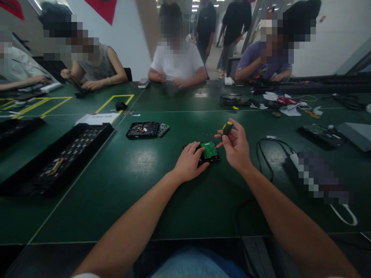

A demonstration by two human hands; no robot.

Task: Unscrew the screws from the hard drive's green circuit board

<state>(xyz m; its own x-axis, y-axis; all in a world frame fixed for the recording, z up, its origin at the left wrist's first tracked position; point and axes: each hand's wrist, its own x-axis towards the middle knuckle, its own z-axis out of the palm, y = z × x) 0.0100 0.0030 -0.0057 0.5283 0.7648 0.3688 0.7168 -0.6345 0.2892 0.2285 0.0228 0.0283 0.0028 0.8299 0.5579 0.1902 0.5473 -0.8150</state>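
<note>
A hard drive (209,151) with a green circuit board facing up lies on the table in front of me. My left hand (189,160) grips its left part, fingers over the top and thumb along the near edge, covering some of it. In my right hand (237,146) is a screwdriver (227,128) with a black and yellow handle, raised just right of the drive. Its shaft cannot be made out. Several tiny bits, perhaps screws, lie beyond the drive. To the left sits another hard drive (142,130), with a loose circuit board (164,129) against its right side.
A long black tray (100,136) of small parts stands at left, near a white paper (97,118). On the right are a cable (259,148), a partly blurred device (321,177), another drive (320,135) and a grey box (358,135). Several people sit across the green table (139,208).
</note>
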